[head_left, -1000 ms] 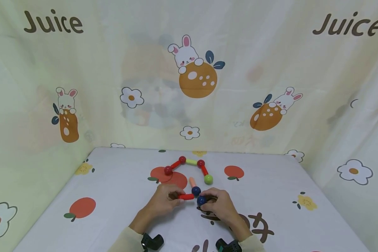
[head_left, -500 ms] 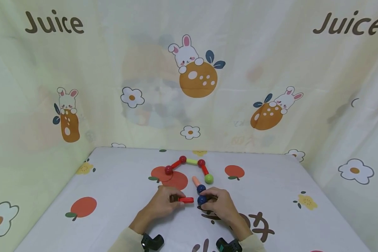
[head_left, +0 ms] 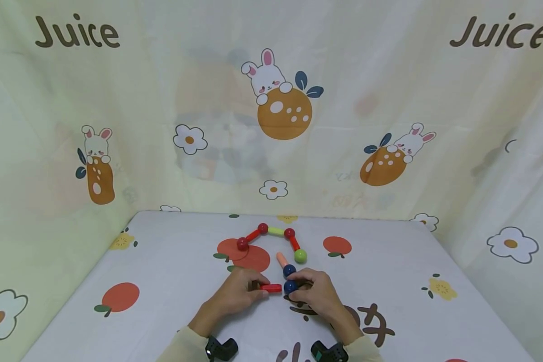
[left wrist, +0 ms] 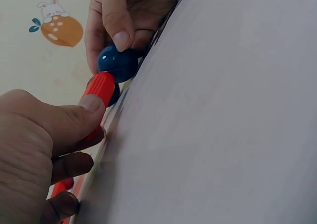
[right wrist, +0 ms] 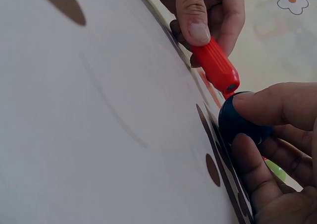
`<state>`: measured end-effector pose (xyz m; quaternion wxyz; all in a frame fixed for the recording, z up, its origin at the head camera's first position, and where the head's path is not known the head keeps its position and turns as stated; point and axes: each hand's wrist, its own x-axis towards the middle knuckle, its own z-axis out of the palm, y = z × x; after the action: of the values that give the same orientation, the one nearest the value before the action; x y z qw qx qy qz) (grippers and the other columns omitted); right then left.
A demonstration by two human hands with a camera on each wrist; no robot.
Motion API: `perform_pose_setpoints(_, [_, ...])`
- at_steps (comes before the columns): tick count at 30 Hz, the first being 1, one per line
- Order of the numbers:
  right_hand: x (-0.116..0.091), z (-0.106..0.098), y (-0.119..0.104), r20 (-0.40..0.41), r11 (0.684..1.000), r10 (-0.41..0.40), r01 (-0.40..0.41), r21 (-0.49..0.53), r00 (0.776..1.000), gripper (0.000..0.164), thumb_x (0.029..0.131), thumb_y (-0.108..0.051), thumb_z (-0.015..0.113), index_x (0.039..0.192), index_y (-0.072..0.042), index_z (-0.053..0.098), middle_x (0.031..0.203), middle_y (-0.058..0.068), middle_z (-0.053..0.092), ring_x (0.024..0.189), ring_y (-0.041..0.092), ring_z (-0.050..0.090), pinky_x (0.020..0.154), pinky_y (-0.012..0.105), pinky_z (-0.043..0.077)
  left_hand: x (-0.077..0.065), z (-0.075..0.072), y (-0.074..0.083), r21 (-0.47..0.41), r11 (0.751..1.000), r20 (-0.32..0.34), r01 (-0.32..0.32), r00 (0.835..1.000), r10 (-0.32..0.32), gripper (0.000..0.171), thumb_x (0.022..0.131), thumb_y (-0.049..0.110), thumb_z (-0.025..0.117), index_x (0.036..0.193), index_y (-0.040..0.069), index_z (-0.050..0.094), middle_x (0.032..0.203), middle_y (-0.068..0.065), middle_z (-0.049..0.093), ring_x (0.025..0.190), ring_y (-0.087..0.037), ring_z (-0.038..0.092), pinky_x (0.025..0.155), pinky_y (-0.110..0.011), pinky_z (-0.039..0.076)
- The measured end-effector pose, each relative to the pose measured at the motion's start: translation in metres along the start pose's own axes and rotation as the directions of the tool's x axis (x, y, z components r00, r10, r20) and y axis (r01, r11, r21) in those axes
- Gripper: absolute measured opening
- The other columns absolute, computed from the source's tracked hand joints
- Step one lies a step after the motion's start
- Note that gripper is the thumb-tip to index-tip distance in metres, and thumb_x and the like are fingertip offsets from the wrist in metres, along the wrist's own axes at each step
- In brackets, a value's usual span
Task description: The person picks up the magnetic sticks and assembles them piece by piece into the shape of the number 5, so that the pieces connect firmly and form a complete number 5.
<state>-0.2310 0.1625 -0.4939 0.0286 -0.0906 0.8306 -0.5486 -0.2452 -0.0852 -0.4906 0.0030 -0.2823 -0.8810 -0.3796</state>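
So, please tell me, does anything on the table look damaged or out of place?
Nothing stands out. The left hand holds a red rod, the right hand a blue ball; beyond them, the chain of rods and balls lies on the table with no visible break.

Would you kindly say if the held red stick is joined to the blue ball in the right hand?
Not joined: the head view shows a gap between the red stick and that blue ball.

Left grip (head_left: 237,290) and right grip (head_left: 317,293) pinch, facing each other.
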Motion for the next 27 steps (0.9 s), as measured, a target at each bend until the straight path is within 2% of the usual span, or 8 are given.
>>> perform_pose_setpoints(11, [0.0000,0.0000,0.0005,0.000,1.000,-0.019,0.019,0.003,1.000,0.032,0.078,-0.001,0.082,0.109,-0.007,0.077,0.110,0.008,0.069,0.090,0.022,0.064,0.076,0.026,0.058,0.0016,0.0015,0.0036,0.054,0.998,0.013,-0.013,1.000,0.012,0.021,0.089,0.022,0.080,0.110,0.019,0.079,0.084,0.017,0.063,0.079,-0.008,0.056,0.071,-0.022,0.048])
perform_pose_setpoints(27, [-0.0004,0.0005,-0.0018,-0.008,1.000,-0.008,0.008,-0.007,1.000,0.031,0.078,-0.001,0.082,0.109,-0.008,0.077,0.110,0.007,0.069,0.091,0.022,0.063,0.077,0.026,0.057,0.0028,0.0020,0.0031,0.050,0.999,0.011,0.015,1.000,-0.015,0.021,0.088,0.024,0.081,0.109,0.021,0.079,0.084,0.017,0.063,0.080,-0.009,0.056,0.071,-0.023,0.049])
